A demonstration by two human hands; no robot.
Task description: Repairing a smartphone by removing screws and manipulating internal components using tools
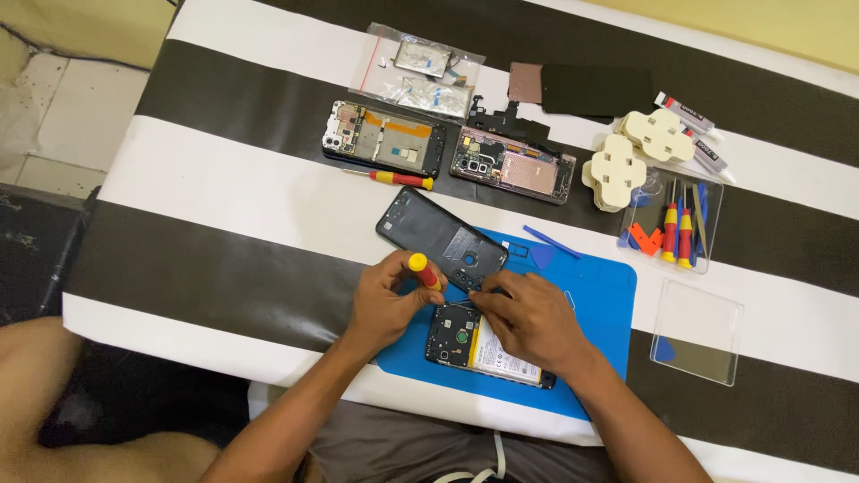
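Note:
My left hand (pixel 383 302) grips a small red screwdriver with a yellow cap (pixel 424 271), its tip pointing down toward an opened phone (pixel 474 347) lying on a blue work mat (pixel 598 309). My right hand (pixel 530 317) rests on the phone's upper edge, with its fingertips pinched at the spot near the screwdriver tip. The phone shows its battery and circuit board. A black back cover (pixel 436 236) lies just above my hands, partly on the mat.
Two more opened phones (pixel 383 137) (pixel 514 166) lie at the back, with a second red screwdriver (pixel 399 179), a plastic bag of parts (pixel 420 72), cream clamps (pixel 637 148), glue tubes (pixel 693 121), a clear tool case (pixel 673 225), its lid (pixel 696 333) and a blue pry stick (pixel 551 241).

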